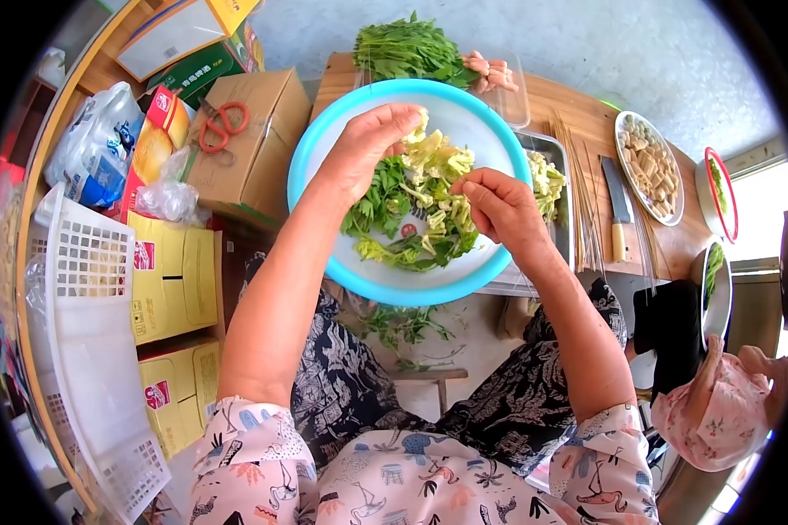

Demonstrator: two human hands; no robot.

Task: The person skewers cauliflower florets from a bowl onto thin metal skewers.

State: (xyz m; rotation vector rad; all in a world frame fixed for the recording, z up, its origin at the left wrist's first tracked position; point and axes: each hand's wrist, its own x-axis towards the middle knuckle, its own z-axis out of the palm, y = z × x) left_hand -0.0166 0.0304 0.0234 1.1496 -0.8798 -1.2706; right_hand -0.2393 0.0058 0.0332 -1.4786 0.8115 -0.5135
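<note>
Over a white basin with a blue rim (403, 295), my left hand (368, 149) is closed on a pale cauliflower floret (421, 125) at the basin's far side. My right hand (503, 206) hovers at the right of the basin, thumb and fingers pinched together. Whatever lies between those fingertips is too small to make out. Below both hands, more cauliflower pieces (438, 162) rest in the basin beside leafy greens (385, 197). To the right, partly behind my right hand, a metal tray holds cut cauliflower (545, 185).
Behind the basin are a bundle of greens (411, 52) and a clear container with pink pieces (494, 74). Rightward lie skewers (582, 197), a knife (616, 192) and a plate of food chunks (650, 166). Scissors (225, 127) top a carton (267, 131). Another person's floral sleeve (714, 416) shows at right.
</note>
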